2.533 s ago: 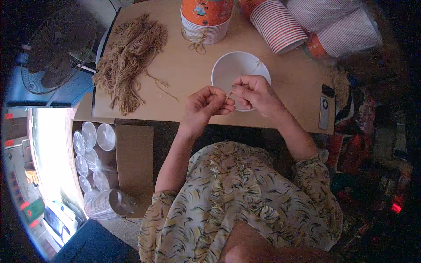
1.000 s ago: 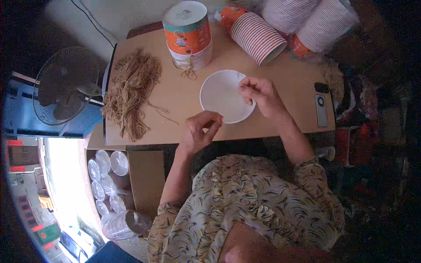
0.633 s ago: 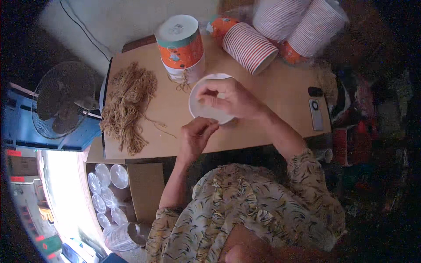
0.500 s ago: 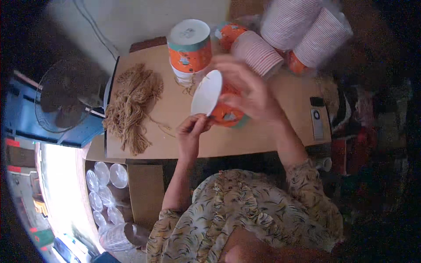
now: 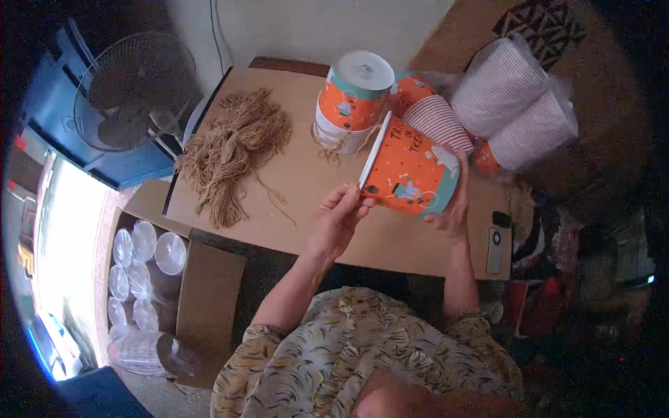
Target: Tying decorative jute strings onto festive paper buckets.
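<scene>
Over the table I hold an orange paper bucket (image 5: 411, 167) tilted on its side, with a white rim, a teal band at the base and printed cartoon figures. My left hand (image 5: 338, 214) pinches its rim at the lower left. Around the base curls my right hand (image 5: 456, 209), its fingers partly hidden behind the bucket. Just behind stands a stack of upside-down buckets (image 5: 354, 104) of the same pattern, with twine handles (image 5: 334, 145) hanging at its lower rim. A tangled heap of brown twine cords (image 5: 233, 153) lies on the left of the table.
Plastic-wrapped stacks of nested paper buckets (image 5: 498, 87) lie at the back right of the brown table (image 5: 306, 188). A phone-like grey device (image 5: 495, 251) rests near the right edge. At left are a fan (image 5: 136, 90) and an open carton (image 5: 209, 299) with wrapped white cups.
The bucket has turned from showing its open mouth to showing its printed side. My right hand has come down onto its base. My head view has shifted.
</scene>
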The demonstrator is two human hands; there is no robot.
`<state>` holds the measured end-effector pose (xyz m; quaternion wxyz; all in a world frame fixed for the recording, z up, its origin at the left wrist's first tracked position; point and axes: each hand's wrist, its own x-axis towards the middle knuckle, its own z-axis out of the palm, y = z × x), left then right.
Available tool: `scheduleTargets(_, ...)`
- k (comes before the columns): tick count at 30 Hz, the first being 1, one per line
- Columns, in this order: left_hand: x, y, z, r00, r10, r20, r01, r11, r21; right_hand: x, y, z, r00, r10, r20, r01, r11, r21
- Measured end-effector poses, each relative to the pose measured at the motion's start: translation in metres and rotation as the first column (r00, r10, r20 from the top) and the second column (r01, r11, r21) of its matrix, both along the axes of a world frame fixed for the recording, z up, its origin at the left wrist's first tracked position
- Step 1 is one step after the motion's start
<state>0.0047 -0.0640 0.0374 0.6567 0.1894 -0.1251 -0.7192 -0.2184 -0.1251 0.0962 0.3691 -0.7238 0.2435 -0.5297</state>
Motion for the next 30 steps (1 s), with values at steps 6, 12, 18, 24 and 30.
scheduleTargets(6, 0.053, -0.039, 0.064, 0.995, 0.013, 0.103, 0.015, 0.964, -0.264, -0.002, -0.043, 0.069, 0.972, -0.137, -0.192, 0.107, 0.982, -0.157)
scheduleTargets(12, 0.089, -0.12, 0.131, 0.941, -0.049, 0.336, 0.229, 0.821, -0.522, -0.038, -0.111, 0.134, 0.95, -0.079, -0.303, -0.006, 0.962, -0.272)
scheduleTargets(18, 0.09, -0.177, 0.148, 0.883, 0.038, 0.467, 0.227, 0.837, -0.498, -0.082, -0.207, 0.14, 0.982, 0.029, -0.185, -0.017, 0.998, 0.068)
scheduleTargets(24, 0.096, -0.212, 0.124, 0.868, 0.091, 0.487, 0.182, 0.857, -0.483, -0.06, -0.246, 0.149, 0.985, 0.132, -0.115, -0.114, 0.982, 0.149)
scheduleTargets(30, 0.113, -0.221, 0.092, 0.977, -0.007, 0.213, 0.084, 0.931, -0.356, -0.007, -0.248, 0.164, 0.875, 0.061, -0.48, -0.156, 0.974, -0.161)
